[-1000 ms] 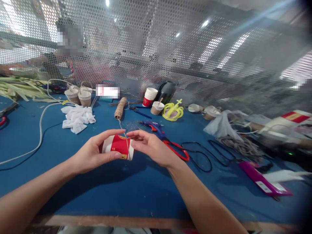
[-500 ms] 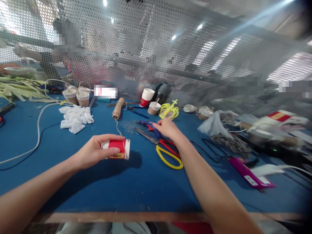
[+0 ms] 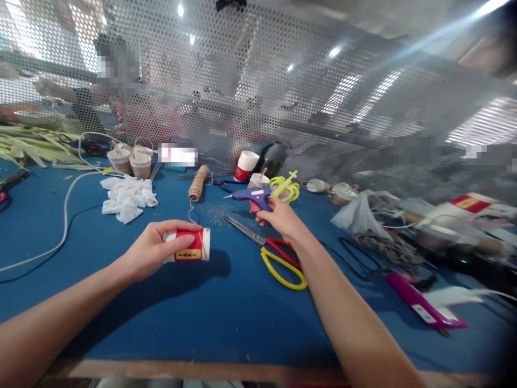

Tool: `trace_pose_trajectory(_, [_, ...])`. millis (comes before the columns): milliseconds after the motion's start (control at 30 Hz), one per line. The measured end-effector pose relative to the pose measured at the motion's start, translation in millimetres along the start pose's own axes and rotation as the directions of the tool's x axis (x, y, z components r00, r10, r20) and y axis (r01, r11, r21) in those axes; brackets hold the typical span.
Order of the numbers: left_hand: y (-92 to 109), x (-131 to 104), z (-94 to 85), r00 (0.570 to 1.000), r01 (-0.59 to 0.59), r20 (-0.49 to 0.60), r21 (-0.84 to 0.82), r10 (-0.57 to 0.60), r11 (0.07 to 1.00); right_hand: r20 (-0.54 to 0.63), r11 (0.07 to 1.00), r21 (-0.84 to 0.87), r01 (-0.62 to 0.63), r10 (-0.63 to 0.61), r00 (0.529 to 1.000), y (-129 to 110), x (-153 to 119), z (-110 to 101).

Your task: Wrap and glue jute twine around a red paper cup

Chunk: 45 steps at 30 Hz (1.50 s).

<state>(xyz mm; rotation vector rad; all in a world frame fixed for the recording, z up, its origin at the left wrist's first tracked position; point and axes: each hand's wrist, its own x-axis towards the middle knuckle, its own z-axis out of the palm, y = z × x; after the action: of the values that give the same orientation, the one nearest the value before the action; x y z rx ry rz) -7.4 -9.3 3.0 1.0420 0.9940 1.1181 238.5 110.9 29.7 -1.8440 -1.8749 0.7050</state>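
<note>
My left hand (image 3: 155,249) grips a red and white paper cup (image 3: 193,253) lying sideways above the blue table, its rim pointing right. Thin twine runs from the cup's rim to a twine roll (image 3: 198,183) behind it. In my right hand (image 3: 278,216) is a blue glue gun (image 3: 252,196), raised off the table with its nozzle pointing left. Below it lie scissors (image 3: 285,274) with red and yellow handles, partly hidden by my right forearm.
White gloves (image 3: 128,198) and wrapped cups (image 3: 140,163) are at the left. Stacked paper cups (image 3: 245,166) and a yellow-green looped object (image 3: 286,187) stand at the back. Cables, a plastic bag (image 3: 359,213) and a purple packet (image 3: 422,302) lie right. A perforated metal screen (image 3: 226,81) rises behind.
My right hand has lifted the glue gun off the table. The cup in my left hand has shifted slightly left and turned a little.
</note>
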Motion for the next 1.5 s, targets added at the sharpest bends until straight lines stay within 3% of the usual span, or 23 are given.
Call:
trace_pose_trajectory(67, [-1,2,-0.9,1.0,0.017,-0.021,-0.026,-0.018,1.0,0.056,0.992,0.117,0.046,-0.053,0.997,-7,-22,-8])
trace_pose_trajectory(100, [-2,2,-1.0,0.999,0.025,-0.031,-0.029,-0.026,0.999,0.156,0.963,0.264,0.051,-0.095,0.983,-11,-33,-12])
trace_pose_trajectory(167, [-2,3,-1.0,0.998,0.036,-0.048,-0.023,-0.037,0.999,0.264,0.915,0.397,0.073,-0.19,0.946,-16,-55,-15])
trace_pose_trajectory(333, [-2,4,-0.7,0.995,0.062,-0.078,-0.003,-0.062,0.998,0.278,0.86,0.467,0.207,-0.365,0.889,-21,-86,-6])
trace_pose_trajectory(667, [-2,10,-4.4,0.959,0.244,-0.131,-0.066,-0.251,0.968,0.371,0.974,0.164,0.155,-0.206,0.906,-17,-99,-2])
trace_pose_trajectory(1500, [3,12,-7.3,0.927,0.322,-0.159,-0.127,-0.339,0.938,0.299,0.959,0.013,0.283,-0.274,0.914,-16,-101,2])
